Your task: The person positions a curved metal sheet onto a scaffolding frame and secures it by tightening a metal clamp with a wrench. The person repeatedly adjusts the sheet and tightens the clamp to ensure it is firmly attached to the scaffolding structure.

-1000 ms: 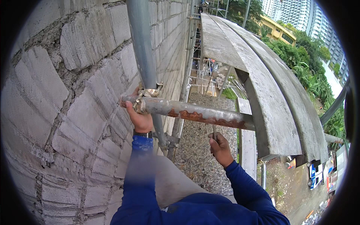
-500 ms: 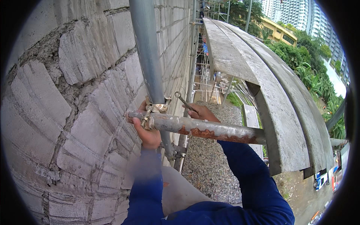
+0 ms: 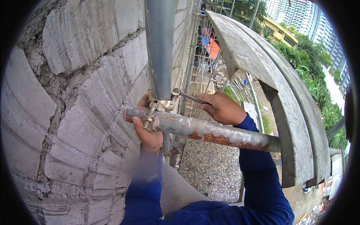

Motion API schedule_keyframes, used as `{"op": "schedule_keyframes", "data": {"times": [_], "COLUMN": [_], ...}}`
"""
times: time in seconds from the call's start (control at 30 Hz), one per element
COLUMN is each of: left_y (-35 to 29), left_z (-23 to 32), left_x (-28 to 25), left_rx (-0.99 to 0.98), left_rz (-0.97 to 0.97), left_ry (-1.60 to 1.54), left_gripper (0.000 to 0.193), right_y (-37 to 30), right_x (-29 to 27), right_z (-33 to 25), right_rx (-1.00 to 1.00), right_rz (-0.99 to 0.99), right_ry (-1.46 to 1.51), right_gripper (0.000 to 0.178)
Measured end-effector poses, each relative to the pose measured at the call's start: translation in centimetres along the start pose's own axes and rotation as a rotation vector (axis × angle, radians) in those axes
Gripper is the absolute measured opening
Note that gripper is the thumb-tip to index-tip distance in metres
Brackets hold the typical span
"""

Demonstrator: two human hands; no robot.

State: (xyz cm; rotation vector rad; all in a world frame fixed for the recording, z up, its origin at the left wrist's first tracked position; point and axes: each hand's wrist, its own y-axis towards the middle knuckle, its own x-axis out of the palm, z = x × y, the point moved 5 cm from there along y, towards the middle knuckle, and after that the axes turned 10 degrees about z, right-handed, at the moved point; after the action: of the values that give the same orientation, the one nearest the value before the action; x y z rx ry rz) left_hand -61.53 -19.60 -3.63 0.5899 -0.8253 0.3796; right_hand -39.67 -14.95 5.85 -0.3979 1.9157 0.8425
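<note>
At the far left we see a wall of pale grey blocks (image 3: 93, 116), rough mortar filling its joints. Beside it is our left hand (image 3: 150, 141), its grip clamped around the rusty pipe (image 3: 180, 123) near that pipe's left end, the thumb on the near side and the fingers reaching behind. A blurred patch hides part of the forearm below. Just right of the thumb sits the brass-coloured coupler (image 3: 161, 105), where the rusty pipe crosses the upright pipe (image 3: 161, 48), a smooth grey tube.

At the coupler's right side is the ring end of our wrench (image 3: 193, 98) — whether it is seated on a nut we cannot tell. Our right hand (image 3: 225, 108) holds the other end, its grip closed firmly on the handle, while the blue sleeve (image 3: 258, 168) passes beneath the rusty pipe. Below us lies a bed of gravel (image 3: 210, 172).

Farther right, the rusty pipe meets long grey metal planks (image 3: 296, 138) that bend away with the lens. Beyond them we see green foliage (image 3: 317, 80) and tall buildings (image 3: 300, 18).
</note>
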Motion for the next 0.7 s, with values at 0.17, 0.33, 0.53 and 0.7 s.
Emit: {"op": "schedule_keyframes", "data": {"times": [0.17, 0.33, 0.53, 0.7], "left_y": [0.0, 0.4, 0.2, -0.1], "left_z": [0.3, 0.1, 0.2, 0.2], "left_x": [0.6, 0.4, 0.3, 0.1], "left_rx": [-0.029, 0.019, -0.003, 0.009], "left_rz": [-0.032, -0.030, -0.024, -0.013], "left_ry": [-0.020, 0.014, -0.024, 0.003], "left_gripper": [0.101, 0.099, 0.098, 0.099], "right_y": [0.3, 0.0, -0.4, -0.9], "right_x": [0.0, 1.6, 4.9, 8.9], "right_z": [-0.1, 0.5, 1.6, 2.0], "right_rx": [-0.096, -0.087, 0.000, 0.052], "right_rz": [0.006, -0.004, 0.067, 0.201], "right_ry": [-0.056, 0.008, 0.209, 0.483], "right_gripper": [0.030, 0.027, 0.024, 0.025]}}
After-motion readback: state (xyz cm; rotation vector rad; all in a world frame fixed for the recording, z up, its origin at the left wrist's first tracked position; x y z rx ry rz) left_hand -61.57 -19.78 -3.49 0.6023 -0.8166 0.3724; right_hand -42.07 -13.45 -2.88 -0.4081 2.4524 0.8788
